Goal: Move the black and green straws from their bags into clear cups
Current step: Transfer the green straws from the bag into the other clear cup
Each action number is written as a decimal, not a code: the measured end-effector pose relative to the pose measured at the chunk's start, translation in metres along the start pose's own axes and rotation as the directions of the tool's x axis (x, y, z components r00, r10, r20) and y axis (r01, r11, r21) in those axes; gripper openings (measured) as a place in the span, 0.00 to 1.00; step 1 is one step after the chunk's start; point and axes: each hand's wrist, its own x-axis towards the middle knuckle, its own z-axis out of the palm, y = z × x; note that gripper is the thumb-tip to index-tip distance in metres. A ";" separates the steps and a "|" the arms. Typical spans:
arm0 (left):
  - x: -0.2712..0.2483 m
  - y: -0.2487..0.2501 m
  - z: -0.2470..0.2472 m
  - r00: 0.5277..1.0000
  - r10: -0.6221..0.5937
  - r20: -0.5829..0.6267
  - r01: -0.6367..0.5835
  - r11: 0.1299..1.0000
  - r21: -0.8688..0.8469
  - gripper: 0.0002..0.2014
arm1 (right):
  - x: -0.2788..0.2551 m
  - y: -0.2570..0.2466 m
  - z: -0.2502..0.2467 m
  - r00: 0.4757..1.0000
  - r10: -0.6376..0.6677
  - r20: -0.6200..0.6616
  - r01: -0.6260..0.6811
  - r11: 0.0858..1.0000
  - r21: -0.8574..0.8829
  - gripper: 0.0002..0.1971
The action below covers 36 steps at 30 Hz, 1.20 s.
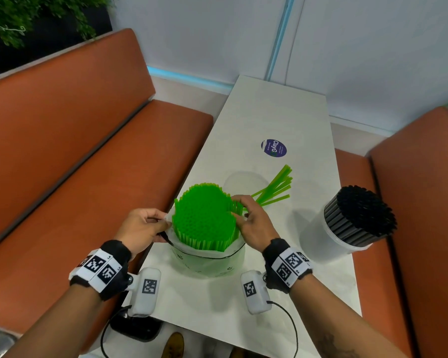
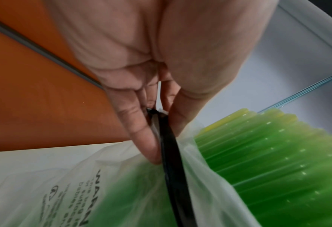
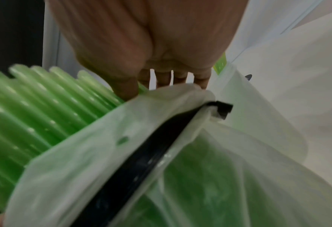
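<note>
Green straws: I see the dense upright bundle of bright green plastic straws point(image 1: 203, 220) standing in its translucent zip-top bag point(image 1: 207, 262) on the white surface point(image 1: 282, 117).
Left hand point(image 1: 140, 229): pinching the bag's black zip rim.
Right hand point(image 1: 254, 224): fingers curled onto the bundle's right side.
Black straws: packed upright in a clear plastic cup point(image 1: 329, 241), right.
Loose green straws point(image 1: 274, 188): lying behind the bundle.

Bag point(image 1: 207, 264) print — blurred, unreadable.

A round sticker point(image 1: 273, 148) on the tabletop point(image 1: 282, 115) at 12 o'clock reads "ClayG". The bag point(image 2: 44, 184) bears "WARN", with its smaller print too blurred to read.
</note>
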 end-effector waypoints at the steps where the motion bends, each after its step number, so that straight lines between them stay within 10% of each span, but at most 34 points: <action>1: 0.000 0.000 0.000 1.000 0.003 -0.002 -0.003 1.000 0.005 0.09 | 0.000 0.000 0.002 1.000 -0.005 -0.025 0.005 1.000 0.000 0.13; 28: 0.004 -0.002 -0.002 1.000 0.030 0.008 -0.030 0.999 -0.016 0.09 | -0.002 -0.104 -0.088 0.929 -0.158 -0.334 0.306 0.836 0.455 0.07; 36: 0.004 -0.003 -0.001 1.000 0.028 0.003 -0.027 0.999 -0.020 0.08 | 0.017 -0.115 -0.152 0.726 -0.198 -0.658 0.572 0.705 0.419 0.05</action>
